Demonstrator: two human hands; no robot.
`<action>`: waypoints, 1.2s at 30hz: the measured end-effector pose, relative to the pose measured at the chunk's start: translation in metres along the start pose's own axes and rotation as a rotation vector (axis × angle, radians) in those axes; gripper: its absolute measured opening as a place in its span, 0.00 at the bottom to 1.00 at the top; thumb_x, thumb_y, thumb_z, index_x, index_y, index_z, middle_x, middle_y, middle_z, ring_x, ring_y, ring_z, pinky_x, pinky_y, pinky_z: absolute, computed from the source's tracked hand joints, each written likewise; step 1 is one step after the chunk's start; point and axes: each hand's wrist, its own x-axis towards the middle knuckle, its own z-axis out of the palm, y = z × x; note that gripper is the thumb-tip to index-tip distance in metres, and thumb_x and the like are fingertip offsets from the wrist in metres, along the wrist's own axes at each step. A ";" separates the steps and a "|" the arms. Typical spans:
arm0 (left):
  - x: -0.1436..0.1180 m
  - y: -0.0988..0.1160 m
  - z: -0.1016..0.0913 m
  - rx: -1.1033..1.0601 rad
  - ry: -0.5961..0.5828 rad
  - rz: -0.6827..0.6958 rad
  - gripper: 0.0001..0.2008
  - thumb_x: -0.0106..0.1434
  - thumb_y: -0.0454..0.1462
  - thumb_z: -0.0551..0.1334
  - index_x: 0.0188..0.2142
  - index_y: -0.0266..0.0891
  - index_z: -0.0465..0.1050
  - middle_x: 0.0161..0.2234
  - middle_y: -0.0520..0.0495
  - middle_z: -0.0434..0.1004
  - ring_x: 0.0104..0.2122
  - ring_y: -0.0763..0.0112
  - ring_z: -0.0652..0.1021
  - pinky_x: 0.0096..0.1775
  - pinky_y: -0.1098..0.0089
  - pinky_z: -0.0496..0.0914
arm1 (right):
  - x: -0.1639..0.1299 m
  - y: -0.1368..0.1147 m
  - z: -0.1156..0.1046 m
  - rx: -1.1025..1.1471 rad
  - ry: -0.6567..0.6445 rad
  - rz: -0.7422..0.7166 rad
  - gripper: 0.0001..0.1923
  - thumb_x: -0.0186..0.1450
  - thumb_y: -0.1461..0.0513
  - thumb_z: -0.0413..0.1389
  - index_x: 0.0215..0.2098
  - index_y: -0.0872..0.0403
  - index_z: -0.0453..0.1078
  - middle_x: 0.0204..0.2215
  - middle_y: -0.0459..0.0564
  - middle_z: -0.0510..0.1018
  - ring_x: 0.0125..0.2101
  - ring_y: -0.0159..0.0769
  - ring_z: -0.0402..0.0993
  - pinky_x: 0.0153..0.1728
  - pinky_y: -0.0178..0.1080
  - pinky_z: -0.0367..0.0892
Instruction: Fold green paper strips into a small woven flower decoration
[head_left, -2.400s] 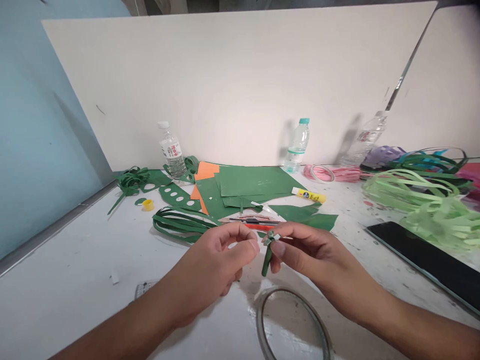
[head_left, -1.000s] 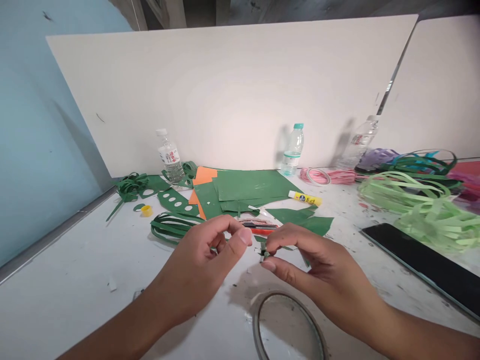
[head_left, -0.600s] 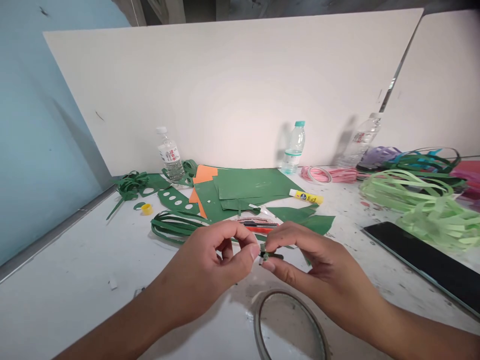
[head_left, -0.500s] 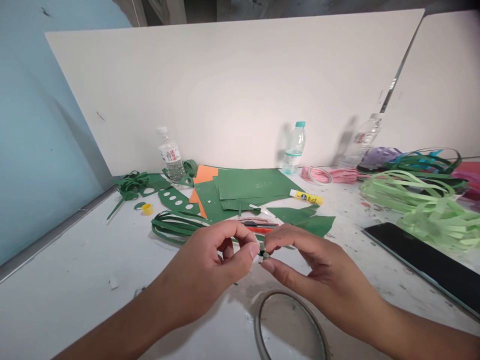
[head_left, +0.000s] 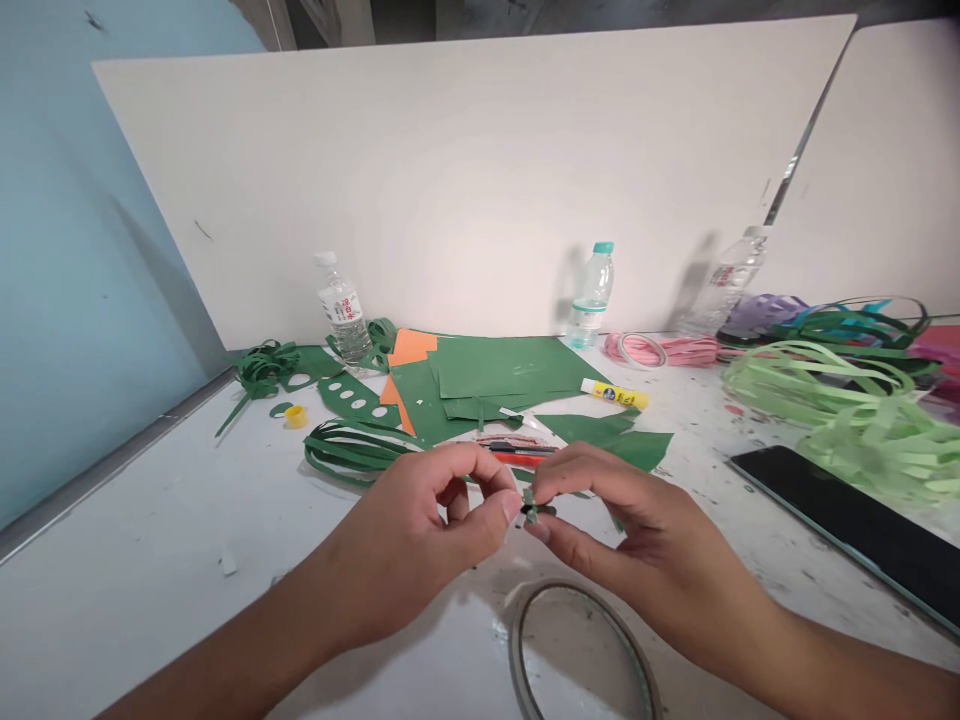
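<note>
- Lying nearest the camera, the tape roll (head_left: 517,640) rested on the white table (head_left: 172,560) and cut off at the lower edge of view.
- Just beyond the roll and to its left, the left hand (head_left: 442,525) had thumb and forefinger drawn together; whether they pinched a bit of paper, I could not tell.
- Beyond the roll and to its right, the right hand (head_left: 622,515) gripped a small green paper piece (head_left: 531,512) narrowly between thumb and forefinger.
- The piece was above the table, just past the roll's far rim, between the two sets of fingertips. Its long axis seemed to run sideways, the frayed end toward the left fingertips and the dark stem back into the right hand's grip. The right hand was nearer, being on it; the left tips were just beside that frayed end, contact unclear.
- Well right of the roll lay a black phone (head_left: 847,540).
- Farther beyond the roll came a red-and-black cutter (head_left: 525,455), with dark green strips (head_left: 352,450) to its left.
- Beyond those, still past the roll, lay green sheets (head_left: 510,370) and a yellow glue stick (head_left: 615,393).
- Farthest from the roll, a teal-capped bottle (head_left: 590,300) stood before a white board (head_left: 480,180).
</note>
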 end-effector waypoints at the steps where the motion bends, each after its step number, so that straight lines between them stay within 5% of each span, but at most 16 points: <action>1: 0.000 0.000 0.000 0.002 -0.011 0.001 0.08 0.66 0.45 0.61 0.34 0.45 0.74 0.26 0.57 0.63 0.25 0.75 0.60 0.25 0.75 0.57 | 0.000 0.000 0.000 -0.002 -0.003 -0.011 0.05 0.68 0.63 0.60 0.40 0.44 0.73 0.38 0.40 0.79 0.44 0.33 0.75 0.49 0.36 0.68; 6: -0.001 0.000 0.000 0.006 -0.065 -0.008 0.05 0.65 0.39 0.60 0.33 0.43 0.71 0.26 0.57 0.61 0.26 0.74 0.61 0.27 0.75 0.59 | 0.000 -0.001 0.000 -0.006 -0.033 -0.030 0.04 0.68 0.63 0.60 0.40 0.46 0.72 0.36 0.42 0.79 0.41 0.34 0.75 0.53 0.40 0.67; 15: -0.002 0.005 -0.004 -0.083 -0.036 0.038 0.14 0.70 0.47 0.57 0.33 0.42 0.71 0.24 0.57 0.58 0.21 0.77 0.55 0.21 0.75 0.52 | 0.001 -0.001 0.000 0.052 -0.031 0.093 0.01 0.68 0.59 0.60 0.39 0.45 0.72 0.38 0.43 0.79 0.47 0.38 0.74 0.54 0.42 0.66; 22: -0.002 0.003 -0.003 -0.061 -0.027 0.013 0.10 0.69 0.45 0.59 0.35 0.44 0.73 0.23 0.57 0.58 0.22 0.76 0.58 0.22 0.76 0.54 | 0.000 -0.002 0.001 0.087 -0.026 0.092 0.02 0.69 0.59 0.60 0.41 0.44 0.73 0.40 0.43 0.79 0.50 0.37 0.73 0.55 0.40 0.66; 36: -0.004 0.005 -0.002 -0.060 -0.041 0.003 0.14 0.69 0.50 0.58 0.38 0.44 0.74 0.29 0.55 0.64 0.26 0.74 0.61 0.26 0.74 0.57 | 0.003 0.000 -0.002 0.104 -0.001 0.126 0.03 0.68 0.60 0.60 0.41 0.44 0.74 0.38 0.44 0.73 0.38 0.35 0.69 0.40 0.38 0.67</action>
